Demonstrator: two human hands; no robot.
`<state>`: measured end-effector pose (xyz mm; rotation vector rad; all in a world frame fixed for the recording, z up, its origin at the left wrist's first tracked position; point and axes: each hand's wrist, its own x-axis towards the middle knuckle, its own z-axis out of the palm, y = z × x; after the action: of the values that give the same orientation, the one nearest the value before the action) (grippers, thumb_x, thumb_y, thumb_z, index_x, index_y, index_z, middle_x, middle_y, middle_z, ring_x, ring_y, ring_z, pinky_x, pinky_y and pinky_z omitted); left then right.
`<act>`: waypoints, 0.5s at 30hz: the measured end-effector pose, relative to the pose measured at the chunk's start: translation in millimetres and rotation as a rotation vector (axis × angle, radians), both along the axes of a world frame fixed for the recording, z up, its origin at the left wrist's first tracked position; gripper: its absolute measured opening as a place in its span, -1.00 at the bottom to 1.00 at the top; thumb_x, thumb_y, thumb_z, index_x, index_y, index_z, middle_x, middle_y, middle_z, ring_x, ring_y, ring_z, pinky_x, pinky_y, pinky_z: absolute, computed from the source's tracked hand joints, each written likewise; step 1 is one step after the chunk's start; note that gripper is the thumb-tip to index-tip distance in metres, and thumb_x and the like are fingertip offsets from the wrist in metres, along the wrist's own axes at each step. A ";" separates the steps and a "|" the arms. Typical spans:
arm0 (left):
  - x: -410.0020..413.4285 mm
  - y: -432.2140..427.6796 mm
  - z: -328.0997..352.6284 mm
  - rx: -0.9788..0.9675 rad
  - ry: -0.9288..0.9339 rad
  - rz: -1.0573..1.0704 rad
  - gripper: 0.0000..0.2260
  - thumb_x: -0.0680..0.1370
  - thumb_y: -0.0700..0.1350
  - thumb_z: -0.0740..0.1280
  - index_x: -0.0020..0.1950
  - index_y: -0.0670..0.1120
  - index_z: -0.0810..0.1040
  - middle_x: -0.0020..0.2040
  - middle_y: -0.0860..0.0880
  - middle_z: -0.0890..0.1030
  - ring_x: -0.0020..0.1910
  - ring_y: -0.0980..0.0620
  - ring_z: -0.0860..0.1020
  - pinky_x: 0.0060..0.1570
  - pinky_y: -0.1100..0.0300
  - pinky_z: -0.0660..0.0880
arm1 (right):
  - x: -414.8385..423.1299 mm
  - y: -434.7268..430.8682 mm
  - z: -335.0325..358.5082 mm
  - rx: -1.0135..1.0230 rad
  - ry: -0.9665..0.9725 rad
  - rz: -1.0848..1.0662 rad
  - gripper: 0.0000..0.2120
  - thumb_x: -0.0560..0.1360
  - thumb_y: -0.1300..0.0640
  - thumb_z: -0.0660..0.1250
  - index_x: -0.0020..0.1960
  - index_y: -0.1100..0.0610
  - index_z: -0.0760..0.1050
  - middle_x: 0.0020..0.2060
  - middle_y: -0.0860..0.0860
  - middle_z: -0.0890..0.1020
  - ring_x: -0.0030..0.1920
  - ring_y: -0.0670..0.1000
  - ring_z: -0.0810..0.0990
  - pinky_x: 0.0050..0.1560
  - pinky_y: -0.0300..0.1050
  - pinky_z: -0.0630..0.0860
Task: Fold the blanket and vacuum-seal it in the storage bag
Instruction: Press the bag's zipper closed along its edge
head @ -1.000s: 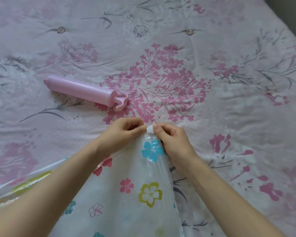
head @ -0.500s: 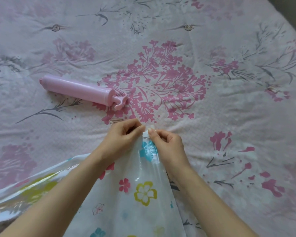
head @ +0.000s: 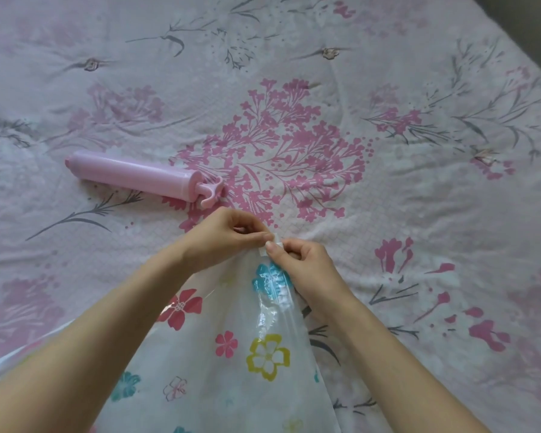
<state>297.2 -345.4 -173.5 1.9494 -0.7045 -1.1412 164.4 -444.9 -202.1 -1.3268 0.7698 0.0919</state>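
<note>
Floral bedcover fills frame, pump left of centre; left hand and right hand now pinch the storage bag corner tip closer together, likely separating its layers.

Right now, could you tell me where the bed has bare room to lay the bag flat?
Free: the bedspread right of both hands, and beyond the pink pump. Crowded: the near middle, where left hand and right hand pinch the storage bag.

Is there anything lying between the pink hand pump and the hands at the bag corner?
Nothing: in the head view only bare floral blanket separates the pump from the left hand, which pinches the storage bag corner alongside the right hand.
</note>
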 end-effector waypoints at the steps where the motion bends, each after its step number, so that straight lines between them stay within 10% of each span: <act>1: 0.1 -1.2 -0.1 0.002 -0.002 -0.002 -0.92 0.53 -0.15 0.38 -0.11 -0.08 0.68 -0.19 0.00 0.69 -0.21 0.21 0.60 -0.15 0.39 0.51 | 0.5 0.1 -0.2 -0.007 -0.001 -0.002 -0.70 0.53 0.02 0.34 -0.07 0.29 0.57 -0.32 0.13 0.49 -0.27 0.06 0.43 -0.18 -0.03 0.41; 15: -22.4 4.8 -18.7 -0.061 -0.069 0.221 -0.90 0.55 -0.23 0.34 -0.15 -0.19 0.61 -0.32 -0.04 0.56 -0.39 0.20 0.47 -0.39 0.41 0.38 | 1.6 12.7 -1.3 -0.053 0.095 -0.049 -0.73 0.45 -0.05 0.36 -0.16 0.17 0.58 -0.28 0.17 0.63 -0.27 0.09 0.56 -0.04 0.16 0.57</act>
<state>274.8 -340.6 -192.2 1.9674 -0.5368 -0.9126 166.0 -432.1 -203.5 -1.3602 0.8895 0.0966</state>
